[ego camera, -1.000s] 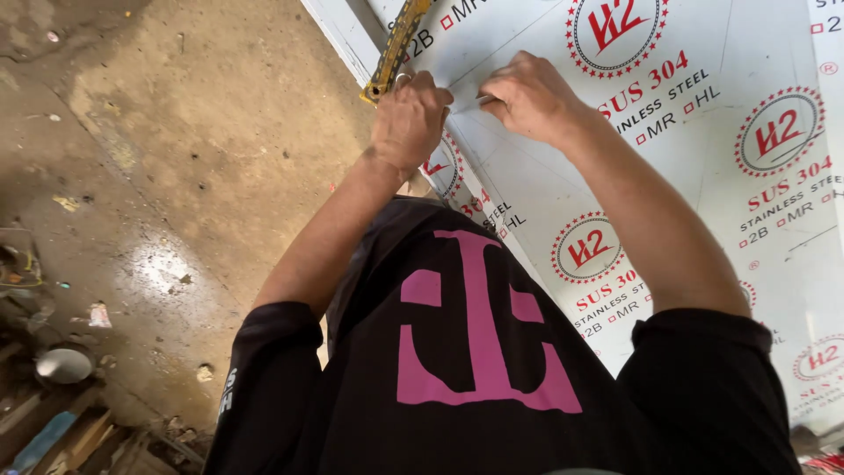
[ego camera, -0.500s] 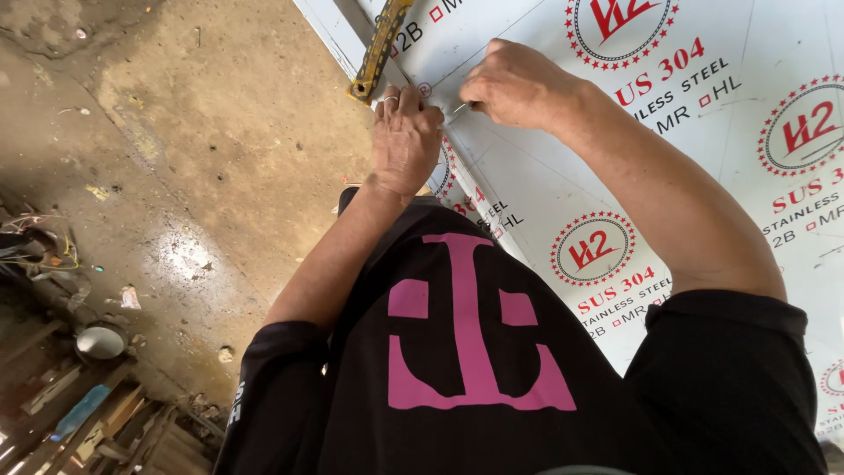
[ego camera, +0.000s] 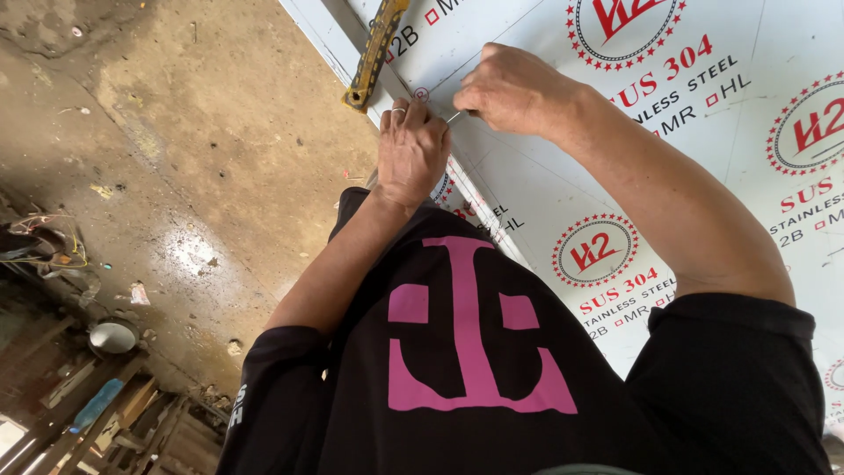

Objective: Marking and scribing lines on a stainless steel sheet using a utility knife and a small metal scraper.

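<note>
My left hand, a ring on one finger, presses knuckles-up on the edge of a large white film-covered metal sheet printed with red round marks. Its fingers are bent and close together, and what lies under the palm is hidden. My right hand is closed around a thin metal scriber, whose tip touches the sheet right beside my left fingertips. A long yellow tool lies along the sheet's edge just beyond my left hand. My black shirt with a pink design fills the lower middle.
Bare stained concrete floor lies to the left of the sheet. At the lower left are a tangle of wires, a small metal bowl, wooden pieces and scraps of litter.
My left hand has uncurled from a loose fist and now presses on the sheet's edge. My right hand has stayed close by with the scriber. The view has shifted slightly.
</note>
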